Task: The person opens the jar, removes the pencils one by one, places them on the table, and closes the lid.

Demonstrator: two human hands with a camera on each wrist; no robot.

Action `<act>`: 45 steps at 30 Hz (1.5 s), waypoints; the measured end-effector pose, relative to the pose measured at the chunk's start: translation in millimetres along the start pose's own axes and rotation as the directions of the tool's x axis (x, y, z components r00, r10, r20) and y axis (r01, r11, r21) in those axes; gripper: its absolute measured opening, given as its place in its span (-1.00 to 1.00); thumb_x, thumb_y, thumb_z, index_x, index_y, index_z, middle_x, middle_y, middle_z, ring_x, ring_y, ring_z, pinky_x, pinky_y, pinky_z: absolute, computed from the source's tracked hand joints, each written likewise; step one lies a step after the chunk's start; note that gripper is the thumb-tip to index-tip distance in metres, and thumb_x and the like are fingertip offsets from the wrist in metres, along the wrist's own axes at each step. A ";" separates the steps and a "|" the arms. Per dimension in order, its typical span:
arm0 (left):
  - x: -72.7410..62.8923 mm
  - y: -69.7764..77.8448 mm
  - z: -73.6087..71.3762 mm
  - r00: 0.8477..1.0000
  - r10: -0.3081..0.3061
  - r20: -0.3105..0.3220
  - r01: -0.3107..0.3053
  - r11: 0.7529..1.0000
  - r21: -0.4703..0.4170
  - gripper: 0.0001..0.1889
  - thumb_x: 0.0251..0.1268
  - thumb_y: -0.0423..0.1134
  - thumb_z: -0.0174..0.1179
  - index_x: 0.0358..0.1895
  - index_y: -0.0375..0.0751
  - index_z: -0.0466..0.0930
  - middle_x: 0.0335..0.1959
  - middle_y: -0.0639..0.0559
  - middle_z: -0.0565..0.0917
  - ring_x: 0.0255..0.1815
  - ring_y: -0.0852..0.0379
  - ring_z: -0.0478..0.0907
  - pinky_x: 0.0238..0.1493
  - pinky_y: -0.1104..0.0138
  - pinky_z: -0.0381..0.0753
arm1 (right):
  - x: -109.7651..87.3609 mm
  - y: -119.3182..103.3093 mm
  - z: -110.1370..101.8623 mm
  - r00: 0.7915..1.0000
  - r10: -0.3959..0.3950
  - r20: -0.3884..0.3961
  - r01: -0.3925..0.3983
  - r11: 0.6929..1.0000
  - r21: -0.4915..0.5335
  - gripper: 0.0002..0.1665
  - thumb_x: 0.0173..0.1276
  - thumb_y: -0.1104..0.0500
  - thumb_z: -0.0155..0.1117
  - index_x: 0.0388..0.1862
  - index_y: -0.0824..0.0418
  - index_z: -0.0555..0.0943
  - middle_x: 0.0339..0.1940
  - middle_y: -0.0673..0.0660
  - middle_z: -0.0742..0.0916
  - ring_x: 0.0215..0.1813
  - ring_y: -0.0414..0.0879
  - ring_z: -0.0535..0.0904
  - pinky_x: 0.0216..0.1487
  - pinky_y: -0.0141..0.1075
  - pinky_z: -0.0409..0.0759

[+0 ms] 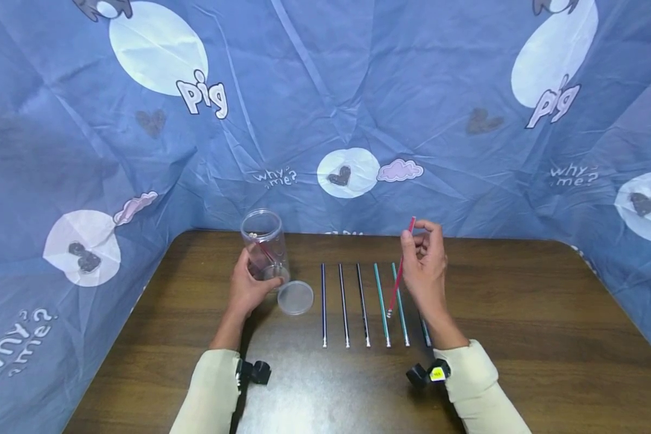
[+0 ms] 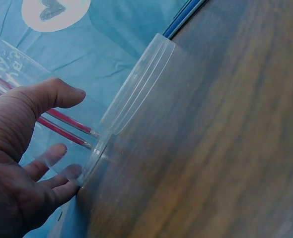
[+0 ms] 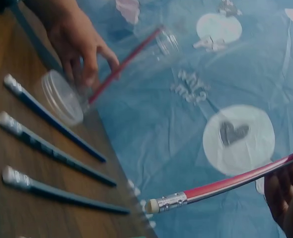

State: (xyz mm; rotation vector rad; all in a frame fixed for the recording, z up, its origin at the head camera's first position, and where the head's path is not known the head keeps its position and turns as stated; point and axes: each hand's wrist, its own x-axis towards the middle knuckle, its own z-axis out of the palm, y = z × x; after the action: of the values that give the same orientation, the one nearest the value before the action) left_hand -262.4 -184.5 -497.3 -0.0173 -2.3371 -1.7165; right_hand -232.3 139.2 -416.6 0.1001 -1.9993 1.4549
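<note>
A clear plastic jar (image 1: 275,244) stands uncapped at the table's back left, with red pencil shapes (image 2: 64,133) showing through its wall. My left hand (image 1: 246,286) grips it low, fingers and thumb round its side. Just right of the jar lies its clear round lid (image 1: 295,298). With its thumb and fingers, my right hand (image 1: 425,262) pinches a red pencil (image 3: 236,179) near its upper end. That pencil slants down, eraser end lowest, over the row of pencils and in front of a teal pencil (image 1: 403,319).
Several pencils lie side by side, eraser ends toward me: a dark blue pencil (image 1: 323,304), black ones and teal ones. The rightmost pencil (image 1: 425,331) is partly hidden by my right wrist. A blue printed cloth (image 1: 282,120) hangs behind the brown table (image 1: 542,313).
</note>
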 end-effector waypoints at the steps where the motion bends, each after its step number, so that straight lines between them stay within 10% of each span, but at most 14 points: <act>1: 0.0 0.2 0.0 1.000 0.002 0.000 -0.002 1.000 -0.003 -0.05 -0.25 -0.59 0.48 0.39 -0.20 0.31 0.15 -0.31 0.52 0.17 -0.21 0.47 0.22 -0.03 0.45 | 1.8 3.1 -3.0 1.000 0.012 -0.001 -0.012 1.000 -0.025 -0.68 0.50 0.12 0.19 0.12 0.24 0.46 -0.47 0.13 0.62 -0.54 -0.28 0.46 -0.54 -0.48 0.37; 19: -0.9 -1.1 -2.1 1.000 0.002 -0.007 -0.002 1.000 -0.008 -0.06 -0.25 -0.57 0.51 0.37 -0.23 0.32 0.13 -0.31 0.53 0.16 -0.26 0.50 0.22 -0.05 0.46 | 13.7 64.7 -43.8 0.976 0.216 0.017 -0.197 0.920 -0.339 -0.66 0.48 0.02 0.16 0.11 0.18 0.51 -0.55 0.08 0.67 -0.59 -0.34 0.49 -0.43 -0.31 0.44; 26: -2.6 -1.2 -2.1 1.000 -0.020 0.000 0.020 1.000 -0.017 -0.06 -0.22 -0.56 0.50 0.39 -0.23 0.30 0.17 -0.32 0.51 0.19 -0.26 0.48 0.24 -0.05 0.44 | 14.8 79.5 -55.0 0.965 0.253 0.076 -0.189 0.863 -0.468 -0.63 0.50 0.00 0.14 0.16 0.13 0.48 -0.48 0.16 0.72 -0.42 0.05 0.60 -0.23 -0.01 0.47; 38: -17.6 42.1 -6.0 1.000 0.009 0.014 -0.008 1.000 -0.022 -0.13 -0.21 -0.62 0.41 0.34 -0.45 0.28 0.15 -0.48 0.49 0.19 -0.40 0.43 0.25 -0.16 0.40 | 12.6 101.9 -60.9 0.892 0.377 0.249 -0.141 0.756 -0.639 -0.65 0.48 0.02 0.14 0.12 0.16 0.45 -0.44 0.16 0.73 -0.25 0.22 0.63 -0.25 0.07 0.45; 45: -0.5 -0.4 -1.0 1.000 0.008 -0.001 -0.008 1.000 0.000 -0.09 -0.23 -0.56 0.50 0.36 -0.25 0.32 0.15 -0.33 0.53 0.19 -0.23 0.48 0.25 -0.05 0.44 | 13.4 107.9 -59.5 0.857 0.433 0.281 -0.147 0.726 -0.671 -0.62 0.48 0.00 0.13 0.14 0.16 0.43 -0.29 0.24 0.77 -0.07 0.34 0.62 -0.16 0.17 0.47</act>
State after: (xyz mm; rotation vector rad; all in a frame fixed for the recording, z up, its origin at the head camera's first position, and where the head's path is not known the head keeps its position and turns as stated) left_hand -261.8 -185.6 -497.5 -0.0263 -2.3330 -1.7129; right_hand -261.1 236.2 -488.1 -0.2359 -2.8879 0.8862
